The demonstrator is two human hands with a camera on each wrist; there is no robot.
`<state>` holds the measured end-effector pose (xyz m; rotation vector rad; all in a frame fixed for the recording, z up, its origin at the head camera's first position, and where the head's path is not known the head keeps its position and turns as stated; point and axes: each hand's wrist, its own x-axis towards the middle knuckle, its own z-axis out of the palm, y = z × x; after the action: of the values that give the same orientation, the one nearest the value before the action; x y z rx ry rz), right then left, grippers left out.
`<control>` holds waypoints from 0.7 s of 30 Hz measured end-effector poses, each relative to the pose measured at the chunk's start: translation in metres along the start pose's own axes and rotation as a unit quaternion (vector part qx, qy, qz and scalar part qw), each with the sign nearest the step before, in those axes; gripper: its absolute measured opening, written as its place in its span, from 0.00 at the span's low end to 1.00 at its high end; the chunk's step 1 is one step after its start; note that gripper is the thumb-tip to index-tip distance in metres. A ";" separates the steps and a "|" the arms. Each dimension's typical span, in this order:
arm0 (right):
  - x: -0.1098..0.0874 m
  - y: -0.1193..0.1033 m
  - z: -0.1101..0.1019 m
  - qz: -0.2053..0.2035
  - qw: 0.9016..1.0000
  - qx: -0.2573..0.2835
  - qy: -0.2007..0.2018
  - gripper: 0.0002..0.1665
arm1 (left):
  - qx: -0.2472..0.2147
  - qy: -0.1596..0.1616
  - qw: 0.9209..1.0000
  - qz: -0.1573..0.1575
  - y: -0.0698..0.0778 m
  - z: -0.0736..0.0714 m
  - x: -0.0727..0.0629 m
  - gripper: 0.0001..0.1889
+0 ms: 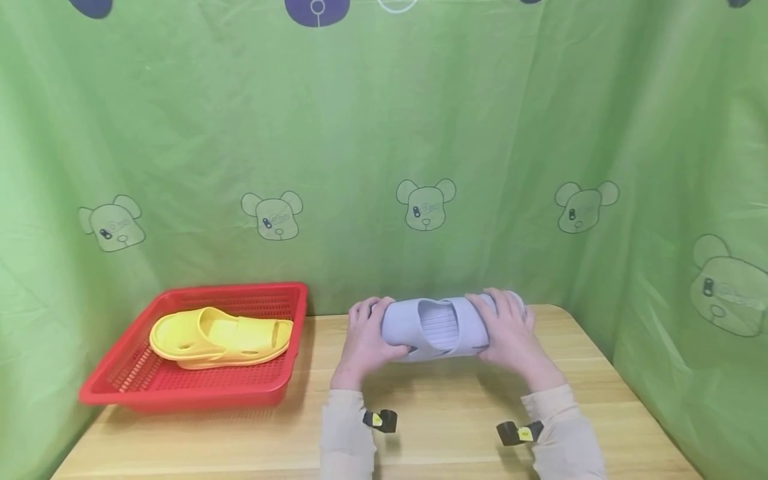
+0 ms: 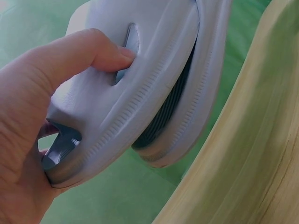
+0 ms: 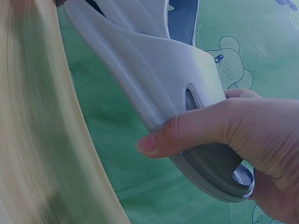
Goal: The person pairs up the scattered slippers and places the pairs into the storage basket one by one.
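A pair of pale grey-lavender slippers [image 1: 401,328] is held level over the table, one slipper fitted into the other. My left hand [image 1: 367,339] grips the left end, and in the left wrist view its thumb [image 2: 105,53] lies over the strap at a slot. At the other end my right hand [image 1: 510,333] holds on, with its thumb [image 3: 175,137] across the side of the slipper in the right wrist view. Ribbed insole shows in the gap between the two slippers in the left wrist view.
To the left, a red plastic basket [image 1: 198,399] with perforated walls stands on the wooden table [image 1: 432,447]. Inside it lies a pair of yellow slippers [image 1: 180,337], also fitted together. A green curtain [image 1: 360,133] with bear-head prints hangs behind and at both sides.
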<state>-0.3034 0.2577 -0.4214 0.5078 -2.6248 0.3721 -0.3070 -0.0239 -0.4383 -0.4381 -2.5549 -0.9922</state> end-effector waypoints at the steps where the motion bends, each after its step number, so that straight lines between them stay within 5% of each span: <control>1: 0.000 0.001 0.000 0.000 1.000 0.001 0.000 0.66 | -0.001 0.001 1.000 0.001 0.000 0.000 0.000 0.46; 21: -0.001 0.003 0.002 0.005 0.999 0.033 -0.010 0.74 | 0.010 0.015 1.000 0.009 0.000 -0.007 -0.001 0.45</control>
<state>-0.3049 0.2603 -0.4235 0.5240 -2.6423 0.4613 -0.3048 -0.0290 -0.4341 -0.4376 -2.5269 -0.9597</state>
